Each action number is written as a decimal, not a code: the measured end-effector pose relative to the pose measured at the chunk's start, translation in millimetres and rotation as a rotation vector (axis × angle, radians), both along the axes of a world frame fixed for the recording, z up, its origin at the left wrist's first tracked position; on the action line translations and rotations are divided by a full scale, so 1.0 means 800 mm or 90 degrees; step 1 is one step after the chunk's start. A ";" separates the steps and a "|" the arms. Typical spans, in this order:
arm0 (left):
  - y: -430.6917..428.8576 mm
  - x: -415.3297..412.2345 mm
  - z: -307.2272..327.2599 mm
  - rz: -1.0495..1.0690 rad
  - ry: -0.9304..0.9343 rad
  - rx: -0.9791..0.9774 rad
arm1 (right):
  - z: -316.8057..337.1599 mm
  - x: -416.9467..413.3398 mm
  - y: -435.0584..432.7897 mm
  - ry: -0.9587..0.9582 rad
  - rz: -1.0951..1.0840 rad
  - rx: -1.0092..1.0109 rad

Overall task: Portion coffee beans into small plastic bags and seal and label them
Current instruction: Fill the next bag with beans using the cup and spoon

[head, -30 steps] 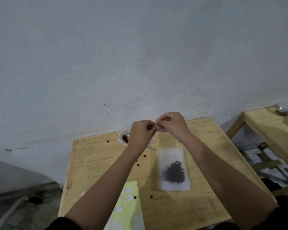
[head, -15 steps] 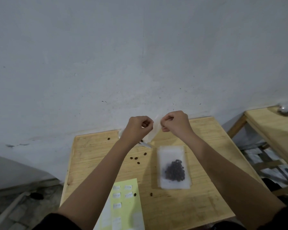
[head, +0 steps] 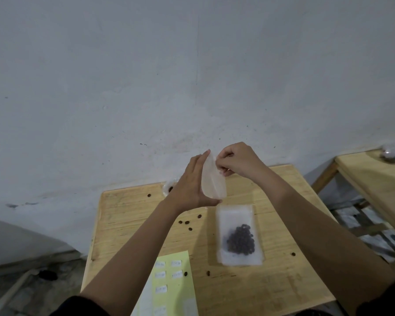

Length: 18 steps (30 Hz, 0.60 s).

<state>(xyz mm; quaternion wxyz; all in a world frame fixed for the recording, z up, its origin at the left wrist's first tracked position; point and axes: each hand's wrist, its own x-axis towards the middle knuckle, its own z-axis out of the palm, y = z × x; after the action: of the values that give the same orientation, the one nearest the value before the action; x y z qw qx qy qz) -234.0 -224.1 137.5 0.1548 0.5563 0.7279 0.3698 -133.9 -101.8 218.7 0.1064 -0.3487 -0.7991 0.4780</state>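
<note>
An empty clear plastic bag [head: 213, 179] is held up above the far part of the wooden table [head: 123, 213]. My left hand [head: 192, 185] lies flat behind it with straight fingers, thumb under its lower edge. My right hand [head: 235, 159] pinches the bag's top edge. A second bag [head: 238, 236] holding a heap of dark coffee beans lies flat on the table below the hands. A yellow sheet [head: 180, 290] with white labels sits at the near edge. A clear container [head: 168, 189] of beans shows partly behind my left hand.
Several loose beans [head: 187, 222] are scattered over the table. A second wooden table [head: 374, 176] stands to the right with a crumpled plastic bag [head: 392, 153] on it. A grey wall rises just behind the table. The floor lies to the left.
My left hand has uncurled from a pinch and now lies flat against the empty bag, which has been lifted and spread out. My right hand keeps its pinch on the top edge.
</note>
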 end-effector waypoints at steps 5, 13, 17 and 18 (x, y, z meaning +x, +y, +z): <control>0.000 -0.008 -0.004 0.074 -0.070 0.094 | -0.018 0.006 -0.017 0.060 0.073 0.141; 0.002 -0.006 -0.018 0.055 0.086 0.227 | -0.021 -0.008 -0.028 -0.118 0.135 0.170; -0.002 -0.012 -0.027 0.066 0.151 0.237 | -0.030 -0.015 -0.031 -0.161 0.127 0.209; -0.006 -0.014 -0.029 0.069 0.145 0.229 | -0.032 -0.016 -0.030 -0.160 0.128 0.212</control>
<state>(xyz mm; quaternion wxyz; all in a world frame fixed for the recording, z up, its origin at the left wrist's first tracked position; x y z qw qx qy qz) -244.9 -228.9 114.7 -0.0501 0.5733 0.6920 0.4359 -146.9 -125.8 193.3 0.0143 -0.3018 -0.9047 0.3003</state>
